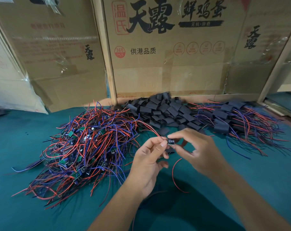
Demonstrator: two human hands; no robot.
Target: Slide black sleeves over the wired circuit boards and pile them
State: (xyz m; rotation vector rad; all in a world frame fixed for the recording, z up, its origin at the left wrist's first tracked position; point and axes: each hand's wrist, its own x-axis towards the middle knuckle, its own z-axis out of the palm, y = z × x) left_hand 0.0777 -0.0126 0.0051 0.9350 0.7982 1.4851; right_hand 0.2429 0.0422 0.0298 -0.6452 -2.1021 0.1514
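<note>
Three heaps on the green table: bare wired boards left, loose black sleeves centre, sleeved boards right. Left hand and right hand both pinch one small dark circuit board, red wires trailing, held above the table. Cardboard boxes behind.

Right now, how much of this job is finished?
Done: a smaller sleeved pile on the right. In hand: both hands, left and right, pinch one small board. Left: the big tangle of bare wired boards and a heap of loose sleeves.
</note>
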